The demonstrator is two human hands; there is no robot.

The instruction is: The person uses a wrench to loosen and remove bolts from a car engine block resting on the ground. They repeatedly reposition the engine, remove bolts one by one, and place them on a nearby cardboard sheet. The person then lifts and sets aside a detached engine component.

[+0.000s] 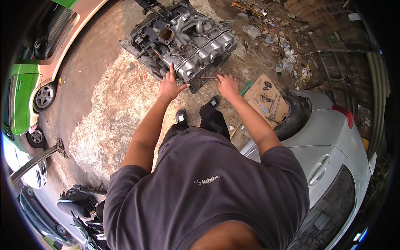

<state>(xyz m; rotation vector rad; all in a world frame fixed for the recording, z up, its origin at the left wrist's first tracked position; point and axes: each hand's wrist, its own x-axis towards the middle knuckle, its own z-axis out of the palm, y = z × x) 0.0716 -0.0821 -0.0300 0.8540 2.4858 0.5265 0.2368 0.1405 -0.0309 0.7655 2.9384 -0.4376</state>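
A greasy metal engine (196, 46) with a ribbed silver cover and a round brownish opening stands on the ground in front of me. My left hand (168, 86) rests on its near left corner, fingers spread, thumb pointing toward the right. Closed around one end of a thin rod-shaped metal tool (209, 78), my right hand (228, 84) is beside the engine's near side. The tool's other end points left at the engine's near face. Whether it touches a bolt there is too small to tell.
Right of my right arm, a cardboard sheet (266, 93) carries small dark metal parts and tools. A silver car (308, 137) stands close on my right. Litter (287, 56) lies at the far right. A green and peach vehicle (26, 91) and a black motorcycle (77, 202) are on the left.
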